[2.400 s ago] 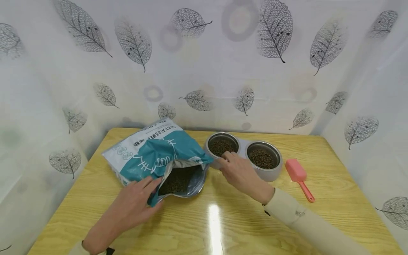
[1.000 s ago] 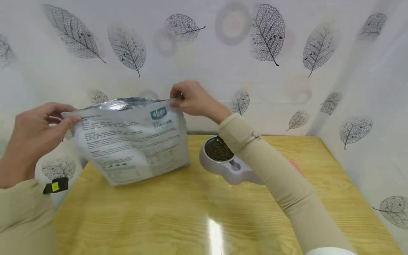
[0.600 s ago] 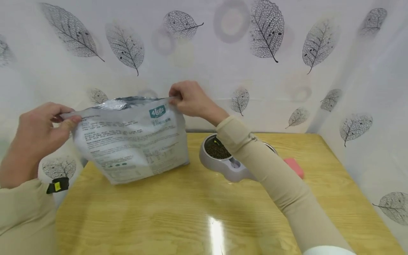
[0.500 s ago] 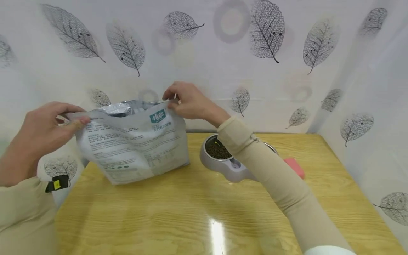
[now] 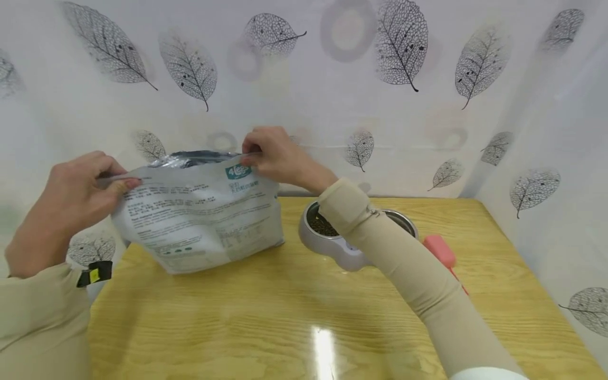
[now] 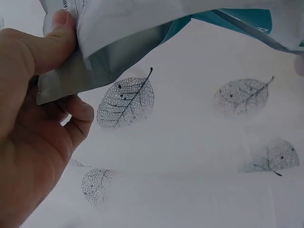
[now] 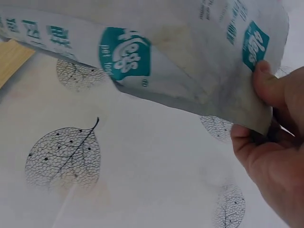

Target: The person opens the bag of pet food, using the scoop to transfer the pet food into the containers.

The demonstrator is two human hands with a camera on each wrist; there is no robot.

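Observation:
A white and teal pet food bag (image 5: 204,221) stands upright on the left of the table, its printed back toward me. Its silvery mouth shows at the top. My left hand (image 5: 78,203) pinches the top left corner between thumb and fingers; the left wrist view shows the thumb on one face of the bag corner (image 6: 71,78). At the other top corner my right hand (image 5: 277,155) pinches the edge, and in the right wrist view its thumb presses beside the teal logo on the bag (image 7: 190,71). What the bag contains is hidden now.
A double pet bowl (image 5: 315,243) with brown kibble stands right of the bag, partly behind my right forearm. Farther right lies a pink scoop (image 5: 439,250), its handle partly covered by the sleeve. A leaf-patterned curtain (image 5: 309,95) hangs behind the wooden table (image 5: 237,322).
The bag was lying down with its mouth toward me; it now stands upright. Both hands moved to its top corners. Lately the left hand shifted slightly right and the top edge sank a little.

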